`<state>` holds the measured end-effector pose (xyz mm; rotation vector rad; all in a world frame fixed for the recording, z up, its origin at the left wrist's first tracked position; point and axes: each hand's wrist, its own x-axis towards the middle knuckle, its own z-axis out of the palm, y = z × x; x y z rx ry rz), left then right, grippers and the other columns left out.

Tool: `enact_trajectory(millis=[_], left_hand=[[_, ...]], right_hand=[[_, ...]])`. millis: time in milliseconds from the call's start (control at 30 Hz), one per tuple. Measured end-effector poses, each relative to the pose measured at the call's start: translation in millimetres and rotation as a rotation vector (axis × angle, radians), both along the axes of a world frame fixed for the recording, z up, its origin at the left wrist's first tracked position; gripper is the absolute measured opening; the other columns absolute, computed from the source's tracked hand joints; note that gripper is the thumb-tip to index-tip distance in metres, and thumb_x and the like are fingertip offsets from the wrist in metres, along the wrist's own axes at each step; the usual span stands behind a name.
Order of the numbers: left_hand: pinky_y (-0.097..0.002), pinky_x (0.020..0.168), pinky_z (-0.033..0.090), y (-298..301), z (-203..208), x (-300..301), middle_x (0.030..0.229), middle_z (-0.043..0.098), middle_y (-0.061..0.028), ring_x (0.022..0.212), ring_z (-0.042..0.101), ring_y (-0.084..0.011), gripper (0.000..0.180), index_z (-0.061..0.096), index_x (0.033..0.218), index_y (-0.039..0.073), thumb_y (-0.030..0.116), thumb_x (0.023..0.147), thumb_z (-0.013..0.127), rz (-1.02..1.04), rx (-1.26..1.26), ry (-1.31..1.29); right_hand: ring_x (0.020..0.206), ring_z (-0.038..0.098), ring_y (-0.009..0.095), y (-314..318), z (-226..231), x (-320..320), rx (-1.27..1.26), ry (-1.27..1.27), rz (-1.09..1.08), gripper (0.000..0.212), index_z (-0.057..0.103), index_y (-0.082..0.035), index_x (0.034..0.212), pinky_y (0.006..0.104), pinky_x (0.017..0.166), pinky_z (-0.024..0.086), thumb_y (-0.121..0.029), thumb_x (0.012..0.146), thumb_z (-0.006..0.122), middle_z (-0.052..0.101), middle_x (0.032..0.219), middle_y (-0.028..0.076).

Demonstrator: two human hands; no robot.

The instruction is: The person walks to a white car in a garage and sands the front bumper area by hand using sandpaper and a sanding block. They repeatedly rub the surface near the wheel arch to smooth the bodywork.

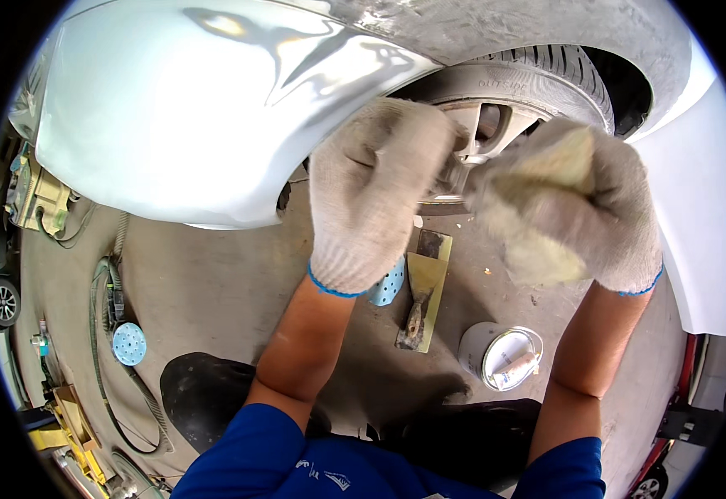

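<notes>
Both hands wear pale knitted work gloves with blue cuff edges, raised in front of the car wheel (496, 91). My left hand (371, 179) is closed, its fingers curled toward the wheel; what they grip, if anything, is hidden and smeared. A crumpled pale yellow sheet (566, 166) is in my closed right hand (616, 208); motion blurs it, so I cannot tell whether it is cloth or paper. Below the hands, a putty knife (425, 274) lies on a flat board (436, 312) on the floor. Beside it a light blue perforated pad (389, 284) is partly covered by my left wrist.
A shiny white car panel (163, 116) fills the upper left, with a dull grey fender (537, 21) over the wheel. Near my knees stands a white can (479, 345) with a tube (515, 370) on its lid. At left lie a sander (129, 343) and hoses (97, 333).
</notes>
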<state>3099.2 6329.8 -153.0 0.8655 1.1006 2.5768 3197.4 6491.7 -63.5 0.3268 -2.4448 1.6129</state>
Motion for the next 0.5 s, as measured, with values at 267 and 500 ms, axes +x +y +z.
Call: enact_trajectory(millis=[267,500], left_hand=[[-0.0191,0.054,0.045,1.8,1.6,3.1,0.076,0.065,-0.0006,0.063,0.057,-0.0042,0.022,0.068,0.098,0.001,0.019,0.086,0.071,0.02,-0.315,0.104],[-0.0204,0.063,0.048,9.2,0.4,-3.8,0.087,0.065,-0.0022,0.077,0.058,-0.0044,0.028,0.066,0.103,0.0,0.021,0.086,0.071,-0.102,-0.126,-0.155]], right_hand=[[0.088,0.067,0.02,-8.5,4.8,-5.4,0.062,-0.01,-0.174,0.024,0.063,0.005,0.106,0.0293,0.078,0.054,-0.006,0.085,0.063,0.067,0.1,0.014],[0.089,0.067,0.02,-35.4,17.4,-13.1,0.666,0.499,-0.351,0.026,0.062,0.006,0.109,0.0302,0.08,0.054,-0.003,0.085,0.065,0.069,0.101,0.015]])
